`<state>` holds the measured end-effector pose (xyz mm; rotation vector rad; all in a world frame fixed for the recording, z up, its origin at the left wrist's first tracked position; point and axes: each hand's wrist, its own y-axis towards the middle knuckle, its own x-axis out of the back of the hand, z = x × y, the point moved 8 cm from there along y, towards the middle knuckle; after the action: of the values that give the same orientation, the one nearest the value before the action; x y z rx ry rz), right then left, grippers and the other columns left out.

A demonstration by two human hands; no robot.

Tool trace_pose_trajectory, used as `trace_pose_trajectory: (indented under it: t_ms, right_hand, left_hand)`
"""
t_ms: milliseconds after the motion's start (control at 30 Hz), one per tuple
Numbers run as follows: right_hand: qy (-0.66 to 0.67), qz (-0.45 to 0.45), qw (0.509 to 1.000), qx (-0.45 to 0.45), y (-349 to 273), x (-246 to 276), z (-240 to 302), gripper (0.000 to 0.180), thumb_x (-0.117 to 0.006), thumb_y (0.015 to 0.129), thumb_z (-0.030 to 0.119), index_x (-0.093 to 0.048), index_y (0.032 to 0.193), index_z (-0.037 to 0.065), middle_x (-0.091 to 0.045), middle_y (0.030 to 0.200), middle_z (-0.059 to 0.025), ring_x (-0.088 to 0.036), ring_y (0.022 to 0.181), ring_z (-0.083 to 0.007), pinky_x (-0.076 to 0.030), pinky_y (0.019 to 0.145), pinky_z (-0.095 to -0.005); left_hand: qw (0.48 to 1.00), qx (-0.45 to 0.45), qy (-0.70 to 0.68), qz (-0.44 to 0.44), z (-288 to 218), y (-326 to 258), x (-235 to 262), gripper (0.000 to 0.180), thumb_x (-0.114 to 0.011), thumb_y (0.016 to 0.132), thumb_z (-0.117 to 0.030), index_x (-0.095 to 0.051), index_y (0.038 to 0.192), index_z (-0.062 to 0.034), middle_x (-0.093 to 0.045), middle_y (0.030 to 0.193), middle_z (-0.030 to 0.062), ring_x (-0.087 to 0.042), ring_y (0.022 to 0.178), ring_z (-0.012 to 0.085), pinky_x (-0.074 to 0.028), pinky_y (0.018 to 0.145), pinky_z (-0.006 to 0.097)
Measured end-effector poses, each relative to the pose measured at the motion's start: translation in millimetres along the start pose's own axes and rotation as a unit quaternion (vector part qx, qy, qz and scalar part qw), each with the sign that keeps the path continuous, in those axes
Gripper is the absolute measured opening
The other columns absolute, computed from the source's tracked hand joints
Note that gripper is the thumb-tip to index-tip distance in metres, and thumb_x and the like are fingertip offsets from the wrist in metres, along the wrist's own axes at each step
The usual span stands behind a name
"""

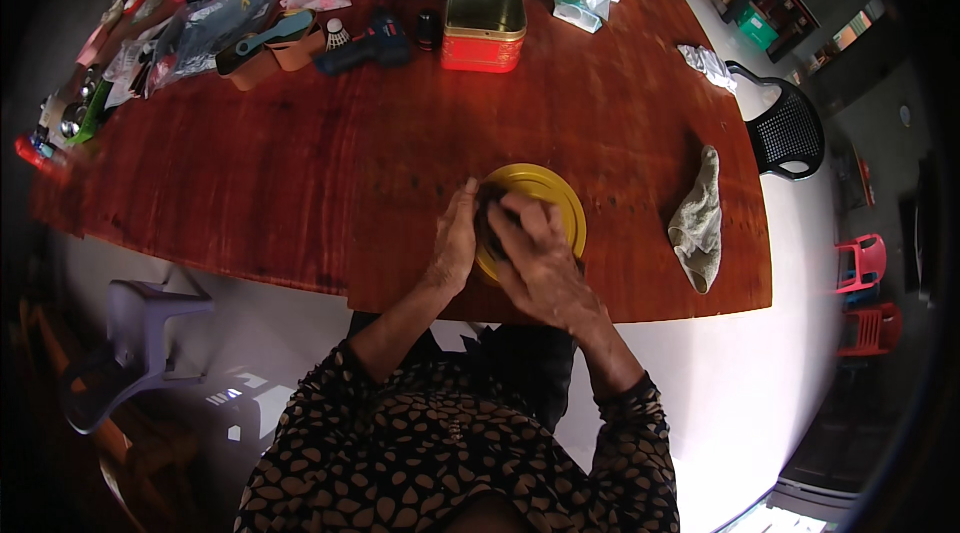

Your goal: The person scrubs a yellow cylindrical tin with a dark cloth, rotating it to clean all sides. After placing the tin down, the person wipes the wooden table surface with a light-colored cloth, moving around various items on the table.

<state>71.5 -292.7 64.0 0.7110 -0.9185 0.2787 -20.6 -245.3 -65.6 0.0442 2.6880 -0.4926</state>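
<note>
A round, shallow yellow dish or lid (572,218) with a raised rim lies near the table's front edge. My left hand (457,241) is at the dish's left side, its fingers stretched forward and together, thumb side up. Over the dish is my right hand (540,253), its fingers curled and smeared by motion. Between the two hands shows a dark patch (490,203); whether it is an object or shadow I cannot make out. The right fingers and palm hide much of the dish's middle.
Farther back on the table (600,123) stands an open red and gold tin (482,53). Left of it lie a cordless drill (370,45), a shuttlecock (337,33) and several bags. A crumpled greyish cloth (697,228) lies to the right. A black chair (788,128) stands beyond the right edge.
</note>
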Motion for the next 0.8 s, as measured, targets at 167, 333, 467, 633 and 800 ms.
trace_pose_trajectory:
  t_ms: [167,333,467,633,800]
  right_hand:
    - [0.109,0.064,0.992,0.02,-24,4,13,0.049,-0.068,0.072,-0.002,-0.061,0.12,-0.001,-0.047,0.126,-0.0127,-0.047,0.11,-0.037,-0.046,0.093,-0.0441]
    - [0.031,-0.012,0.999,0.002,0,1,2,0.039,-0.067,0.075,-0.002,-0.064,0.114,0.001,-0.049,0.123,-0.012,-0.048,0.109,-0.0356,-0.047,0.093,-0.0429]
    - [-0.028,-0.056,0.998,-0.002,17,-1,-14,0.033,-0.065,0.073,-0.002,-0.067,0.106,0.001,-0.051,0.118,-0.011,-0.049,0.107,-0.0336,-0.048,0.092,-0.0404]
    - [-0.061,-0.092,0.994,-0.016,19,2,-31,0.034,-0.062,0.075,-0.001,-0.066,0.109,0.001,-0.052,0.118,-0.0123,-0.049,0.106,-0.0346,-0.048,0.092,-0.0401]
    - [-0.172,-0.094,0.973,-0.122,10,11,-71,0.04,-0.063,0.08,0.008,-0.062,0.119,0.003,-0.05,0.125,-0.0132,-0.047,0.11,-0.0373,-0.046,0.091,-0.0445]
  left_hand:
    - [0.999,-0.031,-0.018,0.001,-10,-11,-4,0.058,-0.039,0.099,-0.059,-0.058,0.118,-0.0072,-0.06,0.095,0.0054,-0.056,0.087,0.0123,-0.047,0.071,0.028]
    - [0.999,0.031,-0.01,0.022,-1,-3,1,0.059,-0.041,0.099,-0.056,-0.055,0.126,-0.005,-0.06,0.105,0.0075,-0.057,0.097,0.0145,-0.047,0.083,0.028]
    - [0.998,0.051,-0.016,-0.04,4,3,4,0.064,-0.043,0.099,-0.055,-0.048,0.138,-0.0049,-0.057,0.123,0.0106,-0.056,0.113,0.0182,-0.044,0.097,0.031]
    - [0.999,-0.002,0.012,-0.046,-5,5,-2,0.065,-0.048,0.097,-0.055,-0.048,0.138,-0.0041,-0.056,0.127,0.013,-0.055,0.116,0.0201,-0.046,0.097,0.033]
    - [0.999,-0.007,-0.018,-0.034,-3,3,-6,0.067,-0.055,0.095,-0.052,-0.047,0.138,-0.0022,-0.056,0.128,0.013,-0.053,0.118,0.0202,-0.044,0.098,0.033]
